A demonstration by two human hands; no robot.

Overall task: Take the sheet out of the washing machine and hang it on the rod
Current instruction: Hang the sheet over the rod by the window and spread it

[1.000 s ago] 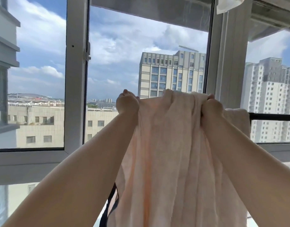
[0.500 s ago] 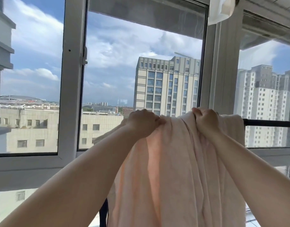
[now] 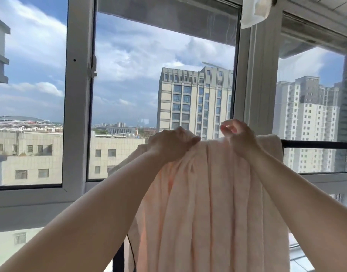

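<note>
now lower, sheet (image 3: 208, 203) over rod (image 3: 317, 144)

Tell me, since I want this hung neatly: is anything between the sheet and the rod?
Nothing visible. The sheet already drapes over the rod, bunched where the left hand and right hand hold its top edge.

Window frame (image 3: 78, 114), tower block (image 3: 194, 103) beyond

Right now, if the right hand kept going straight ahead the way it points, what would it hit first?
Most likely the window frame post just beyond: the right hand sits at the top of the sheet on the rod, pointing forward and up. Depth is unclear.
</note>
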